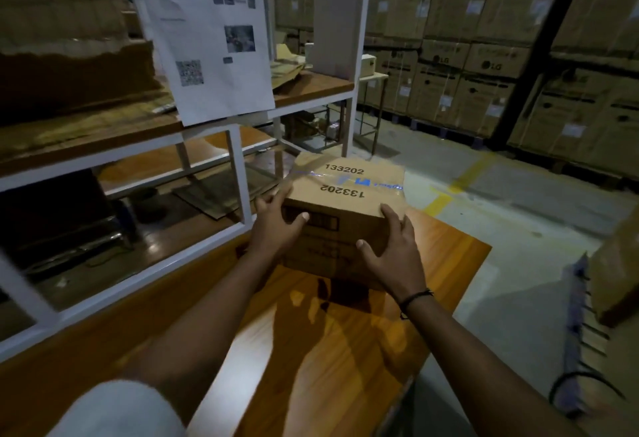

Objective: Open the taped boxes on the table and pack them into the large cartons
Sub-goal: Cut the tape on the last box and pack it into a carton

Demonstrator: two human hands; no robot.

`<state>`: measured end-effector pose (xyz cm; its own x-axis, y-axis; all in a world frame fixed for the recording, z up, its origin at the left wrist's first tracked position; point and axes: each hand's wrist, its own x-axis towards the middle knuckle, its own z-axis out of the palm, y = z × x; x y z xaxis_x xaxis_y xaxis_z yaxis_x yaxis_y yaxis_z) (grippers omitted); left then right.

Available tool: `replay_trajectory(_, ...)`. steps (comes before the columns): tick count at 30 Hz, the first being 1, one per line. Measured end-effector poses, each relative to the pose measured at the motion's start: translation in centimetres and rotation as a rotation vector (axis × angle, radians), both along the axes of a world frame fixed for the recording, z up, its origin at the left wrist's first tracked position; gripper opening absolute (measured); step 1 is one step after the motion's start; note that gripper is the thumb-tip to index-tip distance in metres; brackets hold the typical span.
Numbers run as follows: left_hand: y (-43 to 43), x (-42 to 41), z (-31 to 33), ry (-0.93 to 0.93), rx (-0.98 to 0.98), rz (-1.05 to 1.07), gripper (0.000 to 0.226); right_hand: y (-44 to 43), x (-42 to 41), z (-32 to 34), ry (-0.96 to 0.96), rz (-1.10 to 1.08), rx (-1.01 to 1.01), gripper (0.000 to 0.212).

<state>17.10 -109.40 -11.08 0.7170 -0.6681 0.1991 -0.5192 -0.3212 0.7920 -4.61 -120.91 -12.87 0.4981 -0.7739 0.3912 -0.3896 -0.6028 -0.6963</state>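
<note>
Item under handling: taped box [340, 191], brown cardboard, "133202" printed twice on its top.
Position: at the far end of the bench [345, 350], straight ahead of the person. It appears to rest on the surface, but the contact under its base is not clear.
Left hand [276, 225]: grips the box's left near corner, fingers curled over the top edge and thumb on the near face.
Right hand [390, 250]: holds the right near corner, thumb spread on the near face and fingers round the side.
Seal: tape [363, 181] with blue print, unbroken along the top seam.
Key relation: the seam runs crosswise, left to right, between the two hands and just beyond both. The left fingers lie nearest its left end; the printed stretch lies toward the right.
Judgement: the seal must be opened before packing, and either hand could reach it.
Bench surface: glossy orange wood grain, reflecting the arms and the box.
Possible destination: part of a brown carton [619, 263] at the right edge, off the bench and on the right hand's side.
Surroundings: a white shelving rack [238, 167] with a hanging printed sheet [211, 39] stands to the left. Stacked cartons [484, 39] line the far wall. The concrete floor [518, 211] carries yellow marking.
Lighting: dim.
</note>
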Motion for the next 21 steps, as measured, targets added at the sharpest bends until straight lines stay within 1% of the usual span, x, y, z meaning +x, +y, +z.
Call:
replay_trajectory(3, 4.2, -1.4, -1.4, -0.041, -0.086, 0.106, 0.065, 0.7, 0.4, -0.4, -0.006, 0.094, -0.015, 0.077)
replay_trajectory(6, 8.6, -3.0, -2.1, -0.098, -0.118, 0.202, 0.066, 2.1, 1.0, -0.8, -0.027, 0.193, -0.024, 0.076)
replay_trajectory(12, 17.8, -6.5, -2.6, -0.142, -0.096, 0.406, 0.075, 7.3, 2.8, -1.8, -0.035, 0.423, -0.066, 0.079)
replay_trajectory(18, 25.5, -10.4, -3.0, -0.133, -0.068, 0.617, 0.076, 13.1, 3.9, -2.2, -0.029, 0.586, -0.096, 0.083)
replay_trajectory(21, 28.8, -13.2, -3.1, -0.159, -0.064, 0.716, 0.078, 15.9, 3.8, -2.3, -0.028, 0.675, -0.108, 0.084)
